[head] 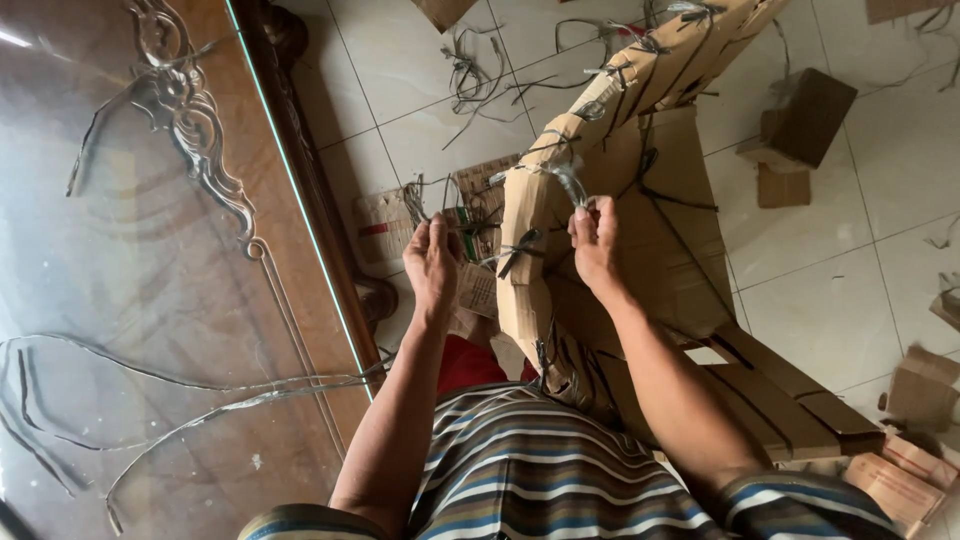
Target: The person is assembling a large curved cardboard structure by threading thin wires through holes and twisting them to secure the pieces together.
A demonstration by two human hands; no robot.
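Tying strap around a curved cardboard bundle (560,215) over a tiled floor.

Gripping with left hand (432,262), fingers closed on a thin grey strap end (478,232) beside the bundle's edge; pinching with right hand (596,235), fingertips shut on a strap loop (572,182) at the top of the same edge, hands apart, probably pulling opposite ways for keeping the strap tight. Leaning the bundle upright against the knees, likely for steadying it. Lying loose on the glass-topped wooden table (150,300) at left, long straps (200,395). Scattering over pale floor tiles (830,290): strap offcuts (470,75) and small cardboard pieces (805,115).
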